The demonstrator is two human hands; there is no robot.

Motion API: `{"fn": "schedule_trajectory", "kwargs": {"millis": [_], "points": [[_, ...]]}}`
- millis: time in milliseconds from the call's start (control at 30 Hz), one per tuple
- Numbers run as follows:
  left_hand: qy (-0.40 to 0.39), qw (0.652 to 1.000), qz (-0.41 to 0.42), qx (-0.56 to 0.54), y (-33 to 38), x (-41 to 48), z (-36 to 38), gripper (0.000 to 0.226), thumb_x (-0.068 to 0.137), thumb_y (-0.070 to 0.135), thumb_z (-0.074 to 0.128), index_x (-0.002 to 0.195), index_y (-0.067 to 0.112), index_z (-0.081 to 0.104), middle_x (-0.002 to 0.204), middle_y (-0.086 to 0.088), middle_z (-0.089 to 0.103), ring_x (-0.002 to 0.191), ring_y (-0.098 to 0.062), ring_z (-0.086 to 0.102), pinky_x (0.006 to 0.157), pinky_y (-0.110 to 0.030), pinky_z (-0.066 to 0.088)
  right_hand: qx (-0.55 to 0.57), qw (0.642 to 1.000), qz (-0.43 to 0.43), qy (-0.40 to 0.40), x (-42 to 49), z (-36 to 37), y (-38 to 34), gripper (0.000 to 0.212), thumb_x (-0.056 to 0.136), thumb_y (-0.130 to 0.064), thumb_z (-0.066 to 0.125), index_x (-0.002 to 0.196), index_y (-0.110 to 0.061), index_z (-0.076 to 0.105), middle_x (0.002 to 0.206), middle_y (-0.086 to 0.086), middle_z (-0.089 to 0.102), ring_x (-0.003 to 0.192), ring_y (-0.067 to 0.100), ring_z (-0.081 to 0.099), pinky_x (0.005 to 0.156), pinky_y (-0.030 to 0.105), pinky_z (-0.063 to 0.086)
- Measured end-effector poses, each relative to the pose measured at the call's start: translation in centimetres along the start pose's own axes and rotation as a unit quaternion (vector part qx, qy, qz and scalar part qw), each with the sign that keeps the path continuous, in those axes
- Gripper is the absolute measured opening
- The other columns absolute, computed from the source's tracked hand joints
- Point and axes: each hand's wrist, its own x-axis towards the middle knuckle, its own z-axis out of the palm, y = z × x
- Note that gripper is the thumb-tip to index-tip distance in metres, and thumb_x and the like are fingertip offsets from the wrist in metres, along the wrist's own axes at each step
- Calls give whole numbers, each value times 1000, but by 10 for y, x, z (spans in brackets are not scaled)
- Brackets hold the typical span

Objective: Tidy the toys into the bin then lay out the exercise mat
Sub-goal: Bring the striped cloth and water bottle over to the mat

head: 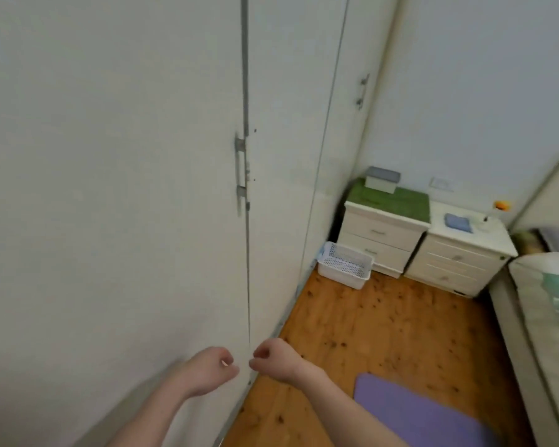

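Observation:
A purple exercise mat [423,414] lies flat on the wooden floor at the bottom right. A white perforated bin [344,264] stands on the floor against the wardrobe, far ahead of me; I cannot see what it holds. My left hand [212,369] and my right hand [276,359] hover close together in front of the wardrobe's lower edge, left of the mat. Both have their fingers curled in with nothing visible in them. No toys show on the floor.
White wardrobe doors [142,188] with metal handles fill the left. Two white drawer units [381,240] stand in the far corner, one topped with green cloth and a box. A bed [549,311] runs along the right. Wooden floor [384,324] lies between.

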Motion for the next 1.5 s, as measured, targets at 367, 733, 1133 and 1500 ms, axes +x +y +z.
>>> {"fn": "schedule_trajectory", "kwargs": {"millis": [367,733,1133,1500], "points": [[28,991,125,24,194,186,-30,43,90,32,51,127,9,50,127,-8,57,113,-20,55,91,-24,41,94,983,37,154,70,-201,103,34,88,-29,56,115,-9,60,113,9,64,99,20,61,77,25,47],[-16,983,180,26,336,410,-55,41,89,26,52,127,8,49,128,-11,56,115,-20,54,90,-24,41,141,950,123,250,193,-372,199,45,88,-31,58,128,-13,48,118,4,59,101,14,57,79,22,48],[-67,960,273,15,550,601,-44,48,89,31,53,133,12,44,130,-7,55,108,-18,56,79,-17,40,236,859,213,402,264,-556,333,55,85,-39,60,133,-17,44,117,-2,59,91,3,50,61,9,38],[-111,964,243,-3,736,759,-12,50,88,23,57,132,3,44,128,-15,56,117,-24,54,93,-28,41,325,804,257,426,318,-738,472,53,84,-37,60,131,-17,45,104,-5,62,99,13,62,89,32,53]]}}
